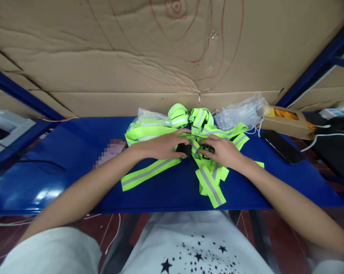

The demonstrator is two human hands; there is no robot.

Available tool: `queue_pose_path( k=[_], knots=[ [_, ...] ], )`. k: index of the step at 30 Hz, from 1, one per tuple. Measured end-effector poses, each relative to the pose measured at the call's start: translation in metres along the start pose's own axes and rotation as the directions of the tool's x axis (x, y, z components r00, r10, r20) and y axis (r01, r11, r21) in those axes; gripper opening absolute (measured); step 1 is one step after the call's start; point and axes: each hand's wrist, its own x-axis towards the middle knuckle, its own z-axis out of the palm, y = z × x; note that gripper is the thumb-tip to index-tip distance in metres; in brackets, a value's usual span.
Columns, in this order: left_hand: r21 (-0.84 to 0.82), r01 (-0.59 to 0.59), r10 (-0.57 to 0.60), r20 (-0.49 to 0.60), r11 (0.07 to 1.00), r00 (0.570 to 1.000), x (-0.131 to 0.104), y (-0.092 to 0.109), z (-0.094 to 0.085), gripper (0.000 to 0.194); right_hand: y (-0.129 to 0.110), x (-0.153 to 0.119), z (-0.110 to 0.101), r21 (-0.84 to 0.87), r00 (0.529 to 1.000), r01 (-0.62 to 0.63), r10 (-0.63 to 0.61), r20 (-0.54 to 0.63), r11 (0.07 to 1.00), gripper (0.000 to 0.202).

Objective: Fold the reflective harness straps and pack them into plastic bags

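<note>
My left hand (168, 145) is closed on a black plastic piece (184, 149) that looks like a buckle, its thumb and fingers curled round it. Opposite it, my right hand (223, 150) pinches a smaller black buckle part (207, 148) on a neon-yellow reflective strap (210, 184) with a grey stripe. Loose strap ends hang down toward the table's front edge. Another strap end (149, 175) stretches out below my left wrist. Rolled reflective straps (178, 115) lie just behind my hands. My fingers partly cover both black pieces.
The blue table (75, 152) backs onto a cardboard panel (132, 68). Clear plastic bags (240, 112) lie behind my right hand, near a cardboard box (286, 123) and a black phone (282, 147). A black cable (29, 161) crosses the left side.
</note>
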Motion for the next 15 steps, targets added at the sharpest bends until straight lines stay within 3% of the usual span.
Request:
queue_pose_path(
  k=[3, 7, 11, 15],
  knots=[
    [0.05, 0.029, -0.031, 0.039, 0.998, 0.999, 0.0, 0.001, -0.006, 0.027, 0.001, 0.004, 0.003, 0.035, 0.999, -0.043, 0.042, 0.022, 0.998, 0.033],
    [0.294, 0.107, -0.093, -0.063, 0.95, 0.994, -0.017, 0.009, -0.013, 0.023, 0.003, 0.008, 0.006, 0.036, 0.994, -0.105, 0.104, 0.032, 0.994, 0.029],
    [0.529, 0.045, 0.029, -0.13, 0.847, 0.991, -0.043, 0.012, -0.017, 0.029, 0.006, 0.009, 0.003, 0.056, 0.988, -0.155, 0.154, 0.025, 0.986, 0.025],
    [0.657, 0.03, 0.1, -0.16, 0.754, 0.982, -0.061, 0.006, -0.02, 0.029, 0.012, 0.01, -0.009, 0.148, 0.975, -0.224, 0.22, 0.045, 0.963, 0.021]
  ],
)
